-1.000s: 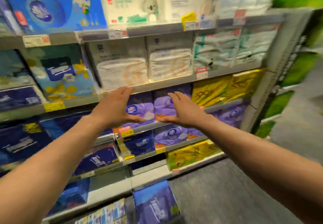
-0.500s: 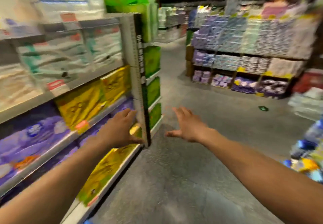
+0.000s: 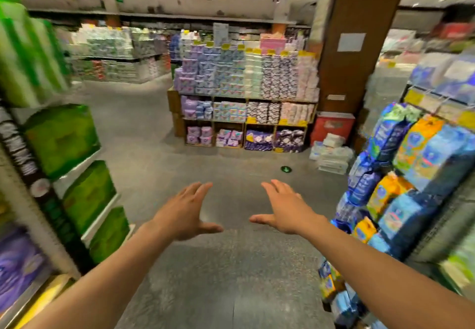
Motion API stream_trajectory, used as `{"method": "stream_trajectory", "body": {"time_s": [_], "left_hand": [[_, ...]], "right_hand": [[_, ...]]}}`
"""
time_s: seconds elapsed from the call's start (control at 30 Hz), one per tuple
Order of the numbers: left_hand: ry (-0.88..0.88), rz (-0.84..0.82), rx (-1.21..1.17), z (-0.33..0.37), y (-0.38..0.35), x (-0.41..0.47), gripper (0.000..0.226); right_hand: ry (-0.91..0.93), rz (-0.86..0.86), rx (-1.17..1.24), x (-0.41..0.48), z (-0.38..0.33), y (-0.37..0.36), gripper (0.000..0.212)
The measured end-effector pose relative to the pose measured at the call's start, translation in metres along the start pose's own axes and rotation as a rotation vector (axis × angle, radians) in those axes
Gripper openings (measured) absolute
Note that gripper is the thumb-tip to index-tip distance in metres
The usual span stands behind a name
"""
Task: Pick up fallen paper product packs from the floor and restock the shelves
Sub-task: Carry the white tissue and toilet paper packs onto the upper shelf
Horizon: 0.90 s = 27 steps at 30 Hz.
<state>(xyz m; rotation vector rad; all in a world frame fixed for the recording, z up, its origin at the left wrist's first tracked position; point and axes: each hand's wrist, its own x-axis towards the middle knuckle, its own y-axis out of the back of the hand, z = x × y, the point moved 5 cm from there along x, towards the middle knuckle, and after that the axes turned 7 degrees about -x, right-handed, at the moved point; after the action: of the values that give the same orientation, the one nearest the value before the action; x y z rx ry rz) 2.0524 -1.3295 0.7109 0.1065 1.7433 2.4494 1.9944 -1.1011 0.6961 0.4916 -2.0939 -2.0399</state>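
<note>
Left hand [image 3: 183, 215]: lower centre, fingers straight, thumb spread, holding nothing
Right hand [image 3: 285, 210]: lower centre, fingers straight, thumb spread, holding nothing

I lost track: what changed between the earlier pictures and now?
The view swung right, off the shelf. The left hand and right hand left it and now hover over the aisle floor. Both stayed open and empty.

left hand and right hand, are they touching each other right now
Apart. The head view shows the bare left hand and bare right hand both open, with a strip of speckled grey floor plainly visible between their thumb tips.
</note>
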Motion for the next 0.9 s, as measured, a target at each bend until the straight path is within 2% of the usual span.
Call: {"method": "stream_trajectory", "body": {"time_s": [0.17,0.3,0.4,0.57,0.73,0.9], "left_hand": [[-0.109,-0.040,-0.032,-0.014,-0.024,0.157,0.146],[-0.191,-0.095,-0.044,-0.020,-0.019,0.294,0.132],[-0.251,-0.144,0.008,-0.013,-0.009,0.396,0.134],[-0.399,-0.171,0.085,0.020,-0.011,0.552,0.125],[-0.514,-0.209,0.158,0.061,-0.046,0.701,0.120],[-0.493,-0.263,0.145,0.099,-0.071,0.857,0.116]], "right_hand": [[-0.105,-0.031,-0.009,0.111,0.067,-0.010,0.110],[-0.204,-0.001,0.042,0.210,0.118,0.005,0.110],[-0.278,0.001,0.072,0.275,0.160,0.020,0.108],[-0.389,0.004,0.072,0.369,0.243,0.034,0.108],[-0.466,-0.031,0.034,0.470,0.351,0.020,0.107],[-0.495,-0.055,0.074,0.592,0.477,0.027,0.107]]}}
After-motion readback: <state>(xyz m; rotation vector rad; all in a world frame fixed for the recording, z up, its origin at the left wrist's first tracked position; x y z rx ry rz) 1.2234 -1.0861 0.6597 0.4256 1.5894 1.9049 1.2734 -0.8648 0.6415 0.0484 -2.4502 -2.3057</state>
